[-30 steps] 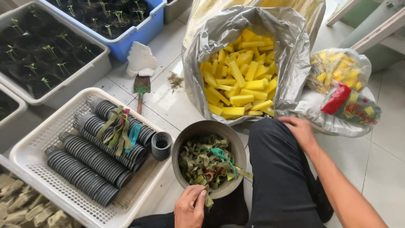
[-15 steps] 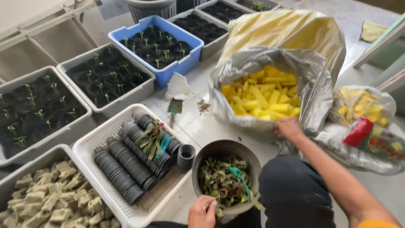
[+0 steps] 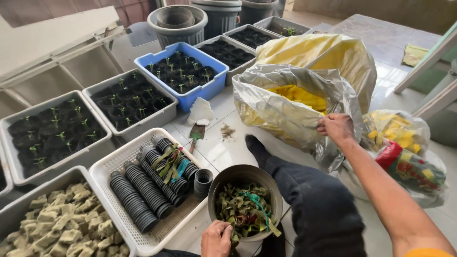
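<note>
My right hand [image 3: 336, 127] grips the near rim of a large silvery plastic bag [image 3: 285, 102] that holds yellow sponge pieces [image 3: 297, 96]. My left hand [image 3: 216, 239] rests on the near edge of a round dark bowl [image 3: 245, 203] filled with wet green-brown strips and a teal tie. My outstretched leg in dark trousers [image 3: 304, 200] lies between the bowl and the bag. A white basket [image 3: 143, 190] with rows of stacked small black net pots [image 3: 143, 190] stands just left of the bowl, and one short stack of pots [image 3: 203, 182] stands beside it.
Grey and blue trays of seedlings in black pots [image 3: 52, 133] [image 3: 183, 71] line the left and back. A tray of beige sponge cubes [image 3: 57, 228] sits at the near left. A small trowel [image 3: 196, 135], a white scrap, clear bags of yellow pieces [image 3: 404, 143] and large grey pots [image 3: 178, 21] lie around.
My right hand has left my knee and taken hold of the silvery bag's rim. The view has tilted up and back, showing more trays. My left hand stays at the bowl.
</note>
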